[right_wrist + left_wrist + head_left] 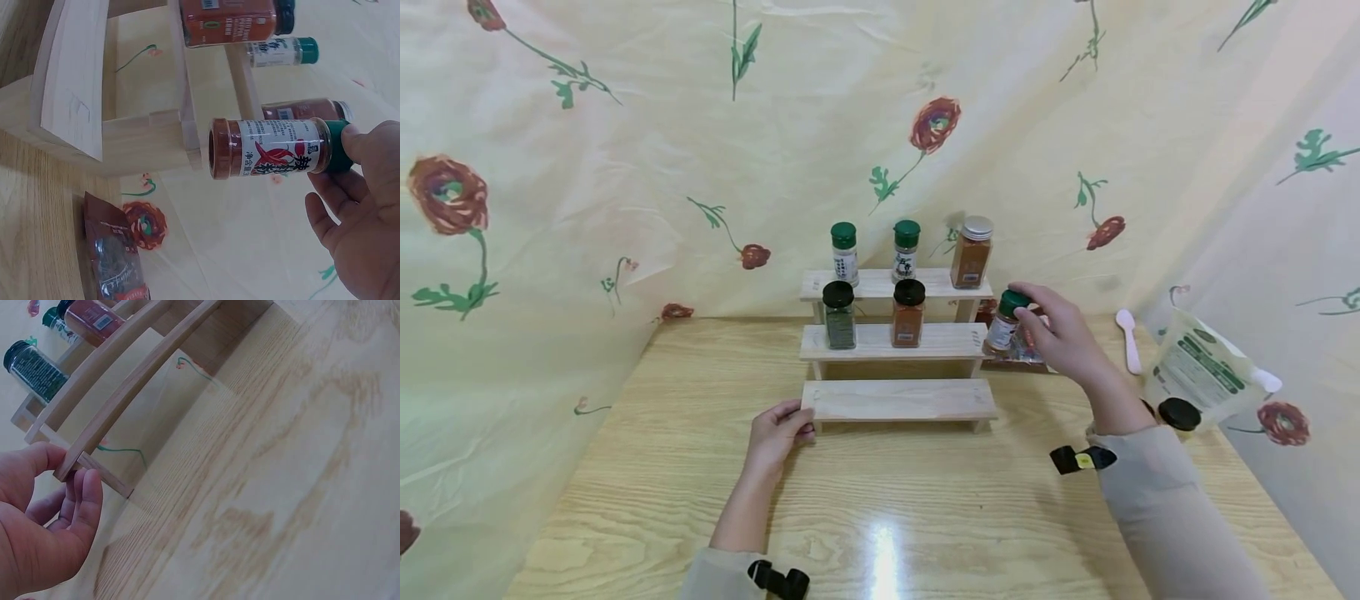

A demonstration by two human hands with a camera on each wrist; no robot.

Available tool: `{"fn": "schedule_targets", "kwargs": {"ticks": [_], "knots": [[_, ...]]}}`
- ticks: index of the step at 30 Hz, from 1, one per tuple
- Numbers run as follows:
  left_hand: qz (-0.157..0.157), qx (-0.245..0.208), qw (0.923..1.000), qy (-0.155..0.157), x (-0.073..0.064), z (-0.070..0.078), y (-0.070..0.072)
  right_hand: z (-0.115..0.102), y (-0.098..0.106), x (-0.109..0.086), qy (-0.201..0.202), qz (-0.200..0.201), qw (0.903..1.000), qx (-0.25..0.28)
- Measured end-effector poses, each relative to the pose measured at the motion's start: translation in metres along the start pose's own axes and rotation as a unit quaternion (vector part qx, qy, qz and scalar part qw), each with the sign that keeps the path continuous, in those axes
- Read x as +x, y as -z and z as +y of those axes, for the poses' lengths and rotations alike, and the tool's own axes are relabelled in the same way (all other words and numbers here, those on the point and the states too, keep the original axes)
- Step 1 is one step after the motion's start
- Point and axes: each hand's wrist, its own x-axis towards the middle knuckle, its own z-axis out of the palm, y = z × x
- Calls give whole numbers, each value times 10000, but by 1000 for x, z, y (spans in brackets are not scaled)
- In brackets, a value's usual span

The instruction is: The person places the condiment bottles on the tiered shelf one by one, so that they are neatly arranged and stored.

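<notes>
In my right hand (pixel 1056 332) a spice jar (pixel 1002 323) with a green cap is pinched by that cap, at the right end of the middle shelf. The right wrist view shows its chili label and red-brown powder in the spice jar (pixel 272 150). My left hand (pixel 47 528) grips the left end of the lowest step of a three-tier wooden rack (pixel 898 400). On the middle tier stand a black-capped jar of green flakes (pixel 839 317) and a black-capped jar of reddish powder (pixel 907 315).
Along the top tier are two green-capped jars (pixel 844 254) and a silver-capped jar (pixel 972 254). Behind my right hand lies a dark red packet (pixel 112 250). Farther right are a white spoon (pixel 1127 340), a pale pouch (pixel 1202 367) and a black-lidded jar (pixel 1180 414).
</notes>
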Motion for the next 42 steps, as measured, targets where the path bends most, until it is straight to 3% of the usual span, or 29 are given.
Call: {"fn": "schedule_targets", "kwargs": {"ticks": [8,17,25,38,42], "knots": [[-8,-67,10000,15,1,-3,2,0,-9,15,-41,-229,9997,38],[37,-86,9999,49,1,-3,1,-5,-19,22,38,-425,9976,543],[12,-94,9999,82,0,-3,1,-3,-23,21,-401,-342,9958,744],[16,-102,9999,38,3,-5,1,0,-29,25,-746,-278,9893,1220],[-2,-138,9999,64,3,-5,1,-24,-25,25,-750,-237,9899,1183]]}}
